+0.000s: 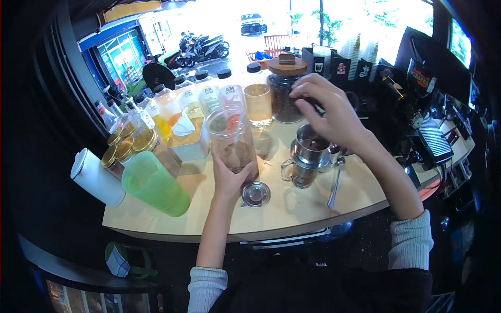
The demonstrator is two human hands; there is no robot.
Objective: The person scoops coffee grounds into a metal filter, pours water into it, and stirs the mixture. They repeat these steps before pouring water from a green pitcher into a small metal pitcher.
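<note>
My left hand [233, 180] is wrapped round the lower part of a tall clear container [232, 143], which has brownish contents low down and something slender inside. My right hand [326, 107] is raised above a metal drip filter [311, 146], its fingers curled; whether they hold anything small cannot be made out. The filter rests on a glass mug [301, 175] and has dark grounds inside. Between the hands, nearer me, a round metal lid [255, 194] lies on the counter. A long spoon [336, 185] is to the right of the mug.
Behind are a wood-lidded jar of dark beans [287, 94], a glass of amber liquid [259, 104] and several capped bottles [203, 94]. At left stand a green pitcher [156, 185], a white container [96, 175] and gold-lidded jars [145, 140]. A machine [436, 135] is at right.
</note>
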